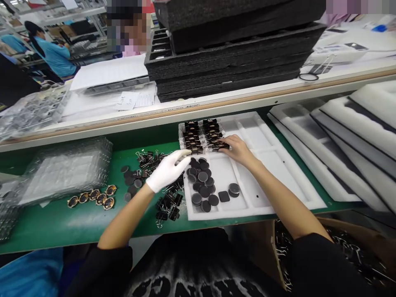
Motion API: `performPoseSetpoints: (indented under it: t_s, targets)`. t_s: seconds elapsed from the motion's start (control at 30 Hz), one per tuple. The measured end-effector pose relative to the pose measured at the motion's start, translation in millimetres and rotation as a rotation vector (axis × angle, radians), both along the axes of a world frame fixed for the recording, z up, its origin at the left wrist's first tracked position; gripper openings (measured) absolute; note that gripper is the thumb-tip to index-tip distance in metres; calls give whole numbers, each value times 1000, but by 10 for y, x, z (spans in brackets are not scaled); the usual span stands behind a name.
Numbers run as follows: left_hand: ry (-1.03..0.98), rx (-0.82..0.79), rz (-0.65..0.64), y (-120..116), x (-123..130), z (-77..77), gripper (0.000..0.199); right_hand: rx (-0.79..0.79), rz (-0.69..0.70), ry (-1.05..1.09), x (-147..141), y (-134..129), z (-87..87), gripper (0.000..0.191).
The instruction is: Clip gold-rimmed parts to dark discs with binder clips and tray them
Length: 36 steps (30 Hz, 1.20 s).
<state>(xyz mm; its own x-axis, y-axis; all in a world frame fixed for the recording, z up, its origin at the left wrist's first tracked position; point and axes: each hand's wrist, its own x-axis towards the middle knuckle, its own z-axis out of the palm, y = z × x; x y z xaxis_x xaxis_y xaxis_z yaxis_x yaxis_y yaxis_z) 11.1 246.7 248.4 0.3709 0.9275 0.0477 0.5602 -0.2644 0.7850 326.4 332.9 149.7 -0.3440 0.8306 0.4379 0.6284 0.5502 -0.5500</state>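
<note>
Left hand: gloved, fingers partly curled beside the left clip row; whether anything is gripped cannot be told.
Right hand: bare; a clip appears pinched at the near end of the right clip row.
Foam tray: both rows held, far left; apparently completed.
Black discs, loose clips: near and left, apparently unused.

Handwritten figures are sitting too blurred for my eyes on a white slip, dark lettering is sprawling illegibly across a black shirt, and tiny unreadable print is lining a brown strip.
</note>
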Motion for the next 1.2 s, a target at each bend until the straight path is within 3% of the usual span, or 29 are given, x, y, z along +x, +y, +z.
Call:
performPoseSetpoints:
  t_s: [0.17,0.37,0.6,0.77,0.87,0.97,1.0,1.1,1.2]
  targets:
    - [-12,-44,26,-329,-345,-29,41,43,56,28,17,-58,-83,18]
    - [21,-95,63,-570,-634,-69,42,139,0,22,162,-88,-115,18]
    - [21,-157,54,-736,-765,-144,44,203,-131,-187,-62,-104,-256,21]
    - [100,-75,103,-878,-926,-118,41,233,-193,-327,-174,-252,-65,22]
    - [235,106,353,-895,-1265,-234,41,148,-163,-326,-189,-608,142,30]
    - [464,231,725,-916,-1833,-461,42,-245,140,-438,-115,-1085,172,37]
    - [530,214,821,-946,-2044,-539,42,-303,175,-489,-70,-1230,127,41]
    - [578,80,1066,-1103,-2586,-730,39,-295,132,-574,58,-1523,-76,43]
    - [544,10,1326,-1274,-2841,-883,40,-254,162,-464,89,-1600,-176,33]
